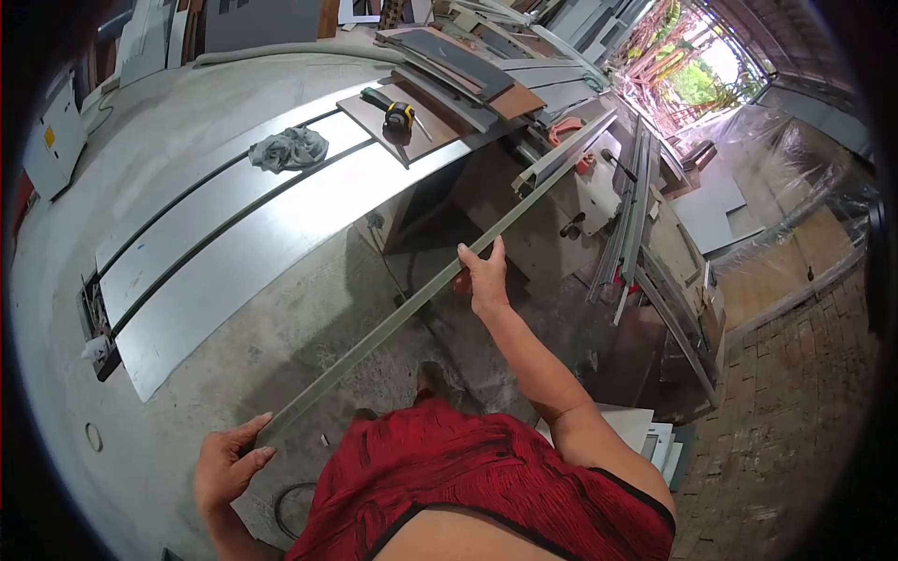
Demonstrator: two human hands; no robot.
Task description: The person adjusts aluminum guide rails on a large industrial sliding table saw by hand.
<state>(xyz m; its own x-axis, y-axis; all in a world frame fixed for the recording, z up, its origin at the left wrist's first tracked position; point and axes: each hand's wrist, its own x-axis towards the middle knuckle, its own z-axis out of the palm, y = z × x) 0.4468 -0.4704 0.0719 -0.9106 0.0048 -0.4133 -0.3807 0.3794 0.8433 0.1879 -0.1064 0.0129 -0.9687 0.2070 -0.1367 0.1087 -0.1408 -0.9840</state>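
Note:
A long, narrow, greenish-grey strip (374, 338) runs slantwise in front of my body, from lower left to upper right. Its near end lies between the thumb and forefinger of my left hand (227, 460). Farther up, my right hand (486, 276) grips it from below, with the thumb on one side and the fingers on the other. The far part of the strip reaches up beside a light metal profile (571, 150) at the right.
A metal-topped bench (271, 224) with dark slots carries a crumpled grey cloth (288, 149) and a brown board (426, 140). On that board rests a black-and-yellow tape measure (399, 115). Long metal profiles (629, 210) lean at the right. A cable loop (281, 510) lies on the floor.

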